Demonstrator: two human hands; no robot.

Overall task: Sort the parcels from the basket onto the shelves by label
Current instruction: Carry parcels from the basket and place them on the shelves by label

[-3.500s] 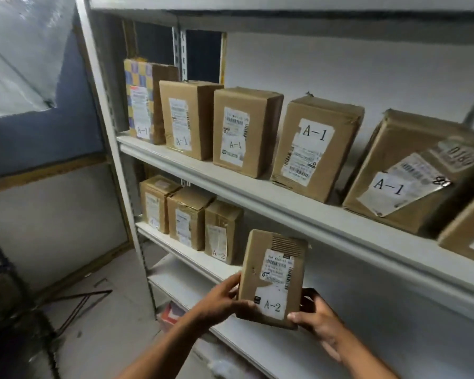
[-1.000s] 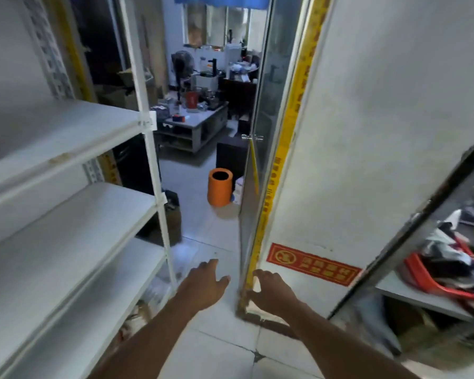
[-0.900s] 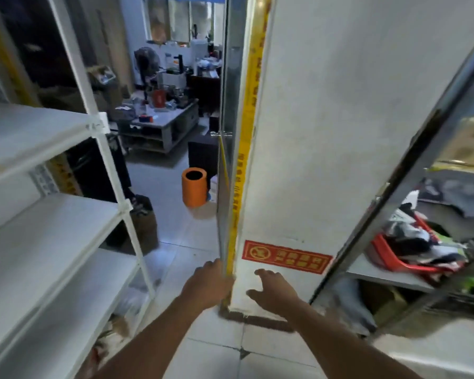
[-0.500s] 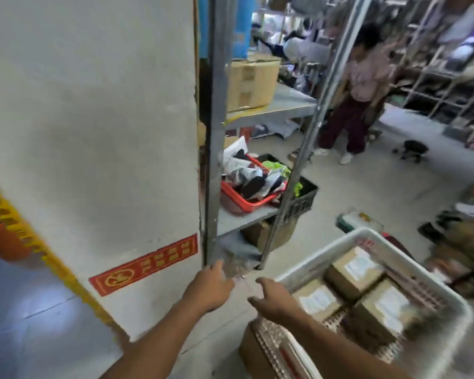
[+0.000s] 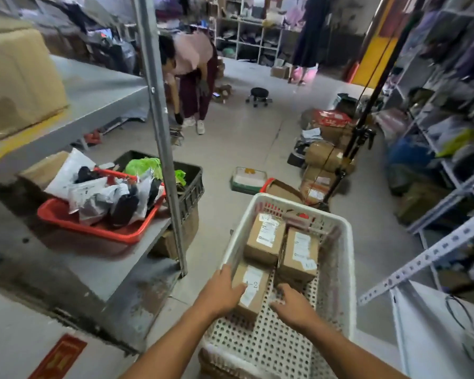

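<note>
White basket [image 5: 342, 272]: 3 brown parcels inside.
A-2 parcel [image 5: 253, 289]: nearest, left hand [image 5: 222, 292] fingers resting flat on it.
Right hand [image 5: 292, 305]: fingers relaxed, empty.
Red tray [image 5: 93, 228]: mailer bags.

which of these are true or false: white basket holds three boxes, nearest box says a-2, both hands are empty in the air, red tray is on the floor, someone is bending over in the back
1. The white basket holds three boxes. True.
2. The nearest box is marked A-2. True.
3. Both hands hang in the air, off the boxes. False: the left hand rests on the A-2 box; the right hand reaches beside it, contact unclear.
4. The red tray sits on the floor. False: it sits on a grey shelf.
5. A person bends over in the background. True.
</note>
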